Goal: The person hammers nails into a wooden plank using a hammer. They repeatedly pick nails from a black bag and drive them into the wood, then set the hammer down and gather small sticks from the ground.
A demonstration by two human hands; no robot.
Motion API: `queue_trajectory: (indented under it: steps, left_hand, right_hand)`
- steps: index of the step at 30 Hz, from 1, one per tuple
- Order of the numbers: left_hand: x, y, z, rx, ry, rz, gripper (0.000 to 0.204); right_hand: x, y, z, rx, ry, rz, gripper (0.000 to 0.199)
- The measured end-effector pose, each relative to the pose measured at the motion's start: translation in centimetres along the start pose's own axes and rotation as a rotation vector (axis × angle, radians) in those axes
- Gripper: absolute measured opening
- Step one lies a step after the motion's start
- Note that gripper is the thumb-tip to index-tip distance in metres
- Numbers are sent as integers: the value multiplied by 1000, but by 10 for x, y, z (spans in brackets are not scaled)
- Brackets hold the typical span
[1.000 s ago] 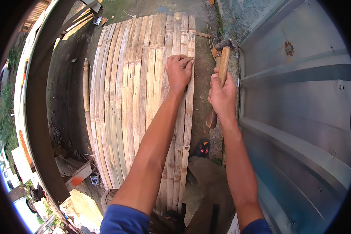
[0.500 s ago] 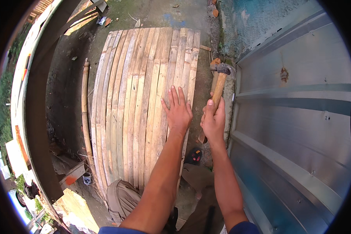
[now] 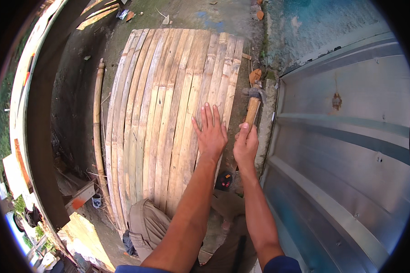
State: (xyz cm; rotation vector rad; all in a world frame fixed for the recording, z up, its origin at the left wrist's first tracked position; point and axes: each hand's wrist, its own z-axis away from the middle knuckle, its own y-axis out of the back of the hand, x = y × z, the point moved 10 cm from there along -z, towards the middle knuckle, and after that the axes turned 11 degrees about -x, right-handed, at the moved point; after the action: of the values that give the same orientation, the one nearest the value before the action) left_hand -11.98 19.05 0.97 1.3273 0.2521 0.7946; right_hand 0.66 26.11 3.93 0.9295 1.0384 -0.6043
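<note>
A panel of pale split bamboo strips (image 3: 157, 113) lies in front of me, its strips running away from me side by side. My left hand (image 3: 211, 139) rests flat near the panel's right edge, palm down and fingers spread. Just right of that edge, my right hand (image 3: 246, 146) grips a hammer (image 3: 253, 109) by its wooden handle. The dark metal head points away from me, held off the bamboo. The handle's lower end is hidden by my hand. One knee in brown trousers (image 3: 148, 223) is at the panel's near end.
Corrugated metal sheeting (image 3: 337, 150) rises close on my right. A bamboo pole (image 3: 98, 123) lies on the ground left of the panel, near a dark beam (image 3: 45, 113). A small can (image 3: 96, 200) stands by a board. Dry leaves (image 3: 255, 76) lie along the wall's foot.
The hammer and my right hand have dropped slightly, the head now lower and nearer the panel's edge. My left hand stays flat on the bamboo. The view has shifted a little.
</note>
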Motion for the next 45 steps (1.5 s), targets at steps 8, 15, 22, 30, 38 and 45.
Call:
queue_trajectory:
  steps: [8,15,22,30,38,45]
  left_hand:
    - [4,-3,0,-24,7,5,68]
    - [-10,-4,6,-5,16,36,69]
    - [-2,-5,2,-18,18,14,69]
    - [9,-2,0,5,-6,3,68]
    - [-9,3,4,82,0,-11,68]
    - [12,-4,2,6,-8,-12,67]
  right_hand:
    - [-37,15,-2,117,238,44,40]
    - [-73,25,10,21,89,-562,39]
    - [9,19,5,12,-95,-168,40]
    - [-28,37,7,216,222,-302,41]
    - [-71,73,26,256,45,-616,45]
    - [27,12,1,5,80,90,48]
